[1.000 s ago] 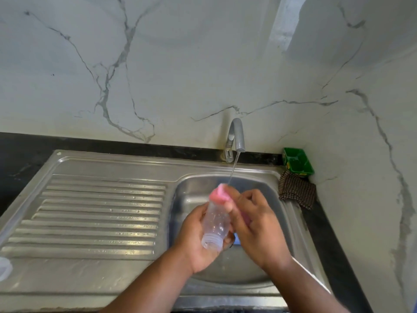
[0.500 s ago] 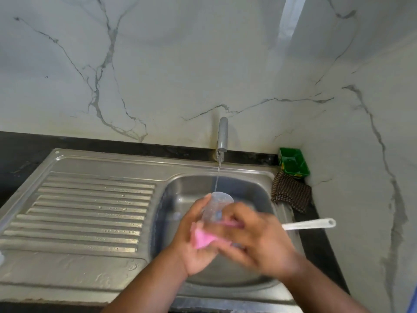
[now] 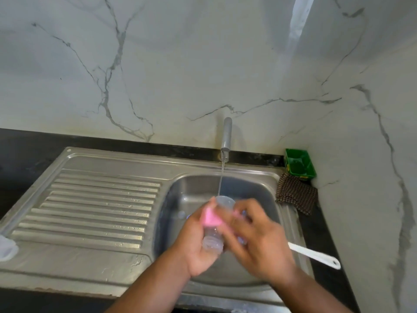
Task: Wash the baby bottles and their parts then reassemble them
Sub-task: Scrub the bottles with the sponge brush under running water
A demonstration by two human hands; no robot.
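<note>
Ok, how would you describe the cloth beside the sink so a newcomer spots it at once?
Find the steel sink and follow its rim to the far right corner, where the two marble walls meet. There, on the dark counter, the cloth lies crumpled just in front of a green tub. It is the only fabric there, brown with a fine check.

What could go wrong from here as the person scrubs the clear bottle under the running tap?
1. The wet bottle is gripped by the left hand alone while the right hand rubs the pink sponge across it, so it may slip into the sink.
2. The stream from the tap lands on the bottle's raised closed end, so water may splash out and the inside may go unrinsed.
</note>
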